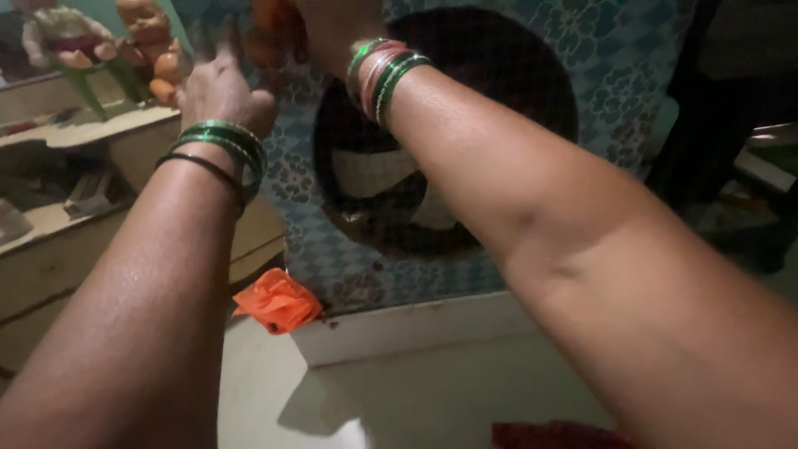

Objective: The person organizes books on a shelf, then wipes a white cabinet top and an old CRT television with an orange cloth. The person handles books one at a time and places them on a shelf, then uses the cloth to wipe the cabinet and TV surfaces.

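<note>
Nearest, bottom edge: a dark red cloth (553, 435) on the pale floor (416, 399). Further on, a crumpled orange bag (277, 301) against the white base (407, 328) of a washing machine with a floral cover (615, 91) and a dark round door (453, 141). Higher, left hand (218, 87), green bangles at the wrist, fingers released and spread, just left of a blurred orange thing (270, 29). Right hand (332, 29) at that thing, fingers cut off by the frame; grip cannot be told. Farthest left, shelves (75, 133) with toys (150, 41).

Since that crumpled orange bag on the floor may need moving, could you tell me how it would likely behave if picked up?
The orange bag looks like thin crumpled plastic, so it is probably floppy and light. Its creased folds suggest it would crush and change shape in the fingers. It seems unlikely to roll.
</note>
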